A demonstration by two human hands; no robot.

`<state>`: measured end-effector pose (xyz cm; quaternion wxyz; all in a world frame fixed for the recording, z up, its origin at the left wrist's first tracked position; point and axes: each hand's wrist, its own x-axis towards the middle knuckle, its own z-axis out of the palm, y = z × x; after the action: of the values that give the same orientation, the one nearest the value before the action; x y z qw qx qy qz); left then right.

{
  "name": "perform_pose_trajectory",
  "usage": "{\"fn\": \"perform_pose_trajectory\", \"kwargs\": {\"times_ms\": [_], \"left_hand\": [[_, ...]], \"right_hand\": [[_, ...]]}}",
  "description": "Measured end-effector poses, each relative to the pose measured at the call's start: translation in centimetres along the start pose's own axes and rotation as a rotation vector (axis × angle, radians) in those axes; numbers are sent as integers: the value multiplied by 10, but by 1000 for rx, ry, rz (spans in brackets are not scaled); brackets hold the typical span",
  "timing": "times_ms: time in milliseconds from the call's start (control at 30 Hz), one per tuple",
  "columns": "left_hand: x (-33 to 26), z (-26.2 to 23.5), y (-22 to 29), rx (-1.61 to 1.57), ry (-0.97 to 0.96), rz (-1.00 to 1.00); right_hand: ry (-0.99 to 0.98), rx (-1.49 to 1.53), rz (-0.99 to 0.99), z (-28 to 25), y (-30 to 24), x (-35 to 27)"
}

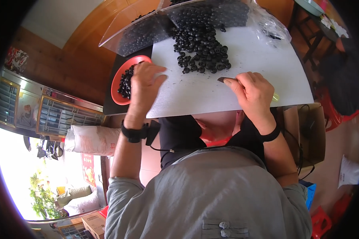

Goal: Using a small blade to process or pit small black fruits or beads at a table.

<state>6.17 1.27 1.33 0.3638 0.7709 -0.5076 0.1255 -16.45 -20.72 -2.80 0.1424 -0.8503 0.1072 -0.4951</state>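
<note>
My left hand (143,85) is over the right side of an orange-red bowl (115,88), with thumb and fingers apart and nothing visible between them. Small round black pieces (125,83) lie in that bowl. My right hand (253,93) is closed around a small, dark, blade-like tool (222,79); its short tip points left, just above the white board (275,71). Beyond the tool spreads a pile of round black pieces (203,49), several showing a hole or ring on top. Small dark crumbs are scattered on the board between my hands.
A clear plastic bin (115,30) with more black pieces stands at the far edge. Crumpled clear plastic (269,26) lies at the far right, and a small yellow-green item (275,97) beside my right hand. Below the table's right side sits an open cardboard box (317,135).
</note>
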Motion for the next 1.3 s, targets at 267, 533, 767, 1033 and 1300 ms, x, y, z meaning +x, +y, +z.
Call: {"fn": "perform_pose_trajectory", "kwargs": {"times_ms": [267,533,767,1033,1300], "left_hand": [[22,48,25,239,-180,111],[13,31,33,177,-143,153],[-10,43,46,196,-147,176],[-20,49,53,112,-100,204],[-15,46,70,-514,-143,-140]], "right_hand": [[0,-62,-39,0,1,-6],[-19,-81,-53,0,2,-8],[-67,-90,-82,-5,-1,-9],[-212,-197,-169,1,-19,-5],[-91,161,175,-8,-14,4]]}}
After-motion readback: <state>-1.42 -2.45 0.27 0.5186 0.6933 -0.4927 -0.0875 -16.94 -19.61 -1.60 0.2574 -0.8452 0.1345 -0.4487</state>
